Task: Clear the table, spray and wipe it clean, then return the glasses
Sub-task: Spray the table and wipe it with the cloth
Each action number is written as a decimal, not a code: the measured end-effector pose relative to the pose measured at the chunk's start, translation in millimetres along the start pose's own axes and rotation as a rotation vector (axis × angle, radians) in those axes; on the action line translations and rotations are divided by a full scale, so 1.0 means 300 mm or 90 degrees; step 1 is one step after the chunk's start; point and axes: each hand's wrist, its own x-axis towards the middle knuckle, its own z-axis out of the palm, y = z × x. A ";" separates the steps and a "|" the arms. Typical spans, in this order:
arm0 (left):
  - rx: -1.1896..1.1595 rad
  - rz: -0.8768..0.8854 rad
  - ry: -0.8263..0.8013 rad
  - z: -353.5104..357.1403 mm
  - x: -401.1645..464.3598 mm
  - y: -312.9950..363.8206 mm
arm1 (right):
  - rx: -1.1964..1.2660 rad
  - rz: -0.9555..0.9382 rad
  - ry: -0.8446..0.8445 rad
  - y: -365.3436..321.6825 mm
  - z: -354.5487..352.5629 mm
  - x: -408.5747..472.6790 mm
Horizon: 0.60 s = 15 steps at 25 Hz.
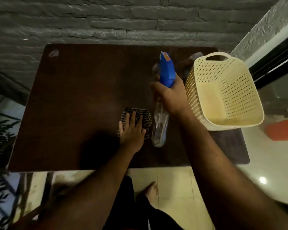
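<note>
Under our left hand, which lies flat with the fingers spread apart, we see the striped cloth pressed on the dark table, and part of the cloth shows beyond the fingertips. Just to the right of this hand, our right hand is closed around the neck of the spray bottle, whose blue head points away from us while its clear body hangs below the wrist. Right of that hand, the cream basket stands on the table edge, very near the knuckles.
</note>
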 end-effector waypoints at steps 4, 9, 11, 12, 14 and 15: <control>0.025 0.003 0.009 0.091 -0.225 0.014 | -0.020 -0.037 0.014 0.003 -0.046 -0.124; 0.029 -0.014 0.035 0.093 -0.350 0.019 | -0.049 -0.093 0.042 0.017 -0.103 -0.296; 0.032 -0.015 0.012 0.075 -0.379 0.036 | -0.060 -0.107 0.044 0.025 -0.129 -0.347; 0.040 -0.017 0.005 0.066 -0.397 0.043 | -0.067 -0.107 0.046 0.028 -0.143 -0.367; 0.062 -0.006 -0.008 0.041 -0.421 0.060 | -0.089 -0.086 0.044 0.031 -0.179 -0.403; 0.062 0.004 -0.021 0.035 -0.426 0.068 | -0.101 -0.070 0.042 0.043 -0.197 -0.418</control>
